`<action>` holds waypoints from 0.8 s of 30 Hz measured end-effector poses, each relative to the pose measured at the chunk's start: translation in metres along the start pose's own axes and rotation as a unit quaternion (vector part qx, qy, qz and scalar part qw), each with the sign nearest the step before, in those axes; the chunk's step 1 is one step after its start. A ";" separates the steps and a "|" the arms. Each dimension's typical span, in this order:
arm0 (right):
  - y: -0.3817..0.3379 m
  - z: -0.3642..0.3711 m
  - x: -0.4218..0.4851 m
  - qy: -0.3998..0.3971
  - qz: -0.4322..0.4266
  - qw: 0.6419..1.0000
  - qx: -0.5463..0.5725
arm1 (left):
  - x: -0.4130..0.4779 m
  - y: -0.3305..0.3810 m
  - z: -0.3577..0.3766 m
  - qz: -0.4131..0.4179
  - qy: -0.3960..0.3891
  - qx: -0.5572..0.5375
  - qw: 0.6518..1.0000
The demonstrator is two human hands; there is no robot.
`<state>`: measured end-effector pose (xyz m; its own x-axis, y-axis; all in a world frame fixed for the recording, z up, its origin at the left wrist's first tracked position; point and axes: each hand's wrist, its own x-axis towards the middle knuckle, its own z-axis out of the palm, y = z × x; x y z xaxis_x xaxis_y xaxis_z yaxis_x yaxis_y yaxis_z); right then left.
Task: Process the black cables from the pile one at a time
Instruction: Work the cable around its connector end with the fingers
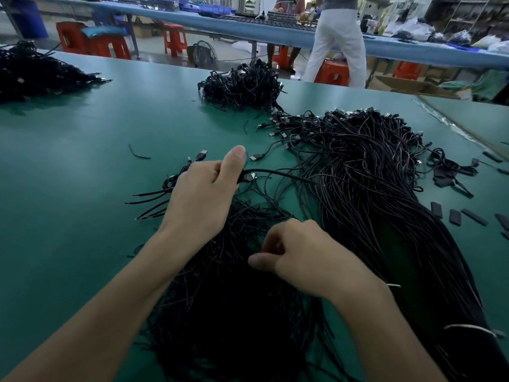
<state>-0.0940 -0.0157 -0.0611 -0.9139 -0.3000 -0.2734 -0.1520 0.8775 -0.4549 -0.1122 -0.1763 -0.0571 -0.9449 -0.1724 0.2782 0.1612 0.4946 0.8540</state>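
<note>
While the left hand (pixel 203 194) holds one black cable (pixel 278 173) just behind its USB plug (pixel 250 177), grip closed round it with the thumb raised, the cable's length trails right into the big pile (pixel 371 175). That suggests it is being singled out from the rest. Bare-ended strands (pixel 148 194) stick out leftward from under the same hand, so it likely gathers several pieces at once. The right hand (pixel 300 257) sits low over the tangle nearest the person, fingers curled and thumb forward. Whether its grip pinches a strand I cannot tell, as the dark wire hides beneath it.

The desk (pixel 82 150) is a smooth green mat. It carries two more heaps, one far ahead (pixel 242 86) and one at the left edge (pixel 33 70), with short black sleeve pieces (pixel 454 216) scattered to the right. Beyond runs a long blue bench with red stools (pixel 176 37), where a person in white trousers (pixel 338 42) stands.
</note>
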 end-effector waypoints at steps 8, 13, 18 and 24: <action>-0.008 0.013 0.001 0.047 -0.041 0.998 -0.003 | -0.001 -0.005 0.006 -0.001 0.004 -0.054 0.999; -0.010 0.014 0.000 0.053 -0.046 0.997 -0.037 | -0.004 -0.005 0.006 0.020 0.021 -0.039 0.999; -0.010 -0.002 -0.008 0.057 -0.019 0.997 -0.038 | -0.004 -0.001 0.008 0.018 0.008 -0.085 0.996; 0.002 -0.033 -0.020 0.217 -0.041 0.966 0.135 | -0.004 0.002 0.006 0.028 -0.013 -0.062 0.998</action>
<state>-0.0884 0.0042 -0.0290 -0.9837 -0.1273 0.1270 -0.1798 0.7099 -0.6810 -0.1097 -0.1700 -0.0594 -0.9403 -0.1255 0.3164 0.2458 0.3926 0.8863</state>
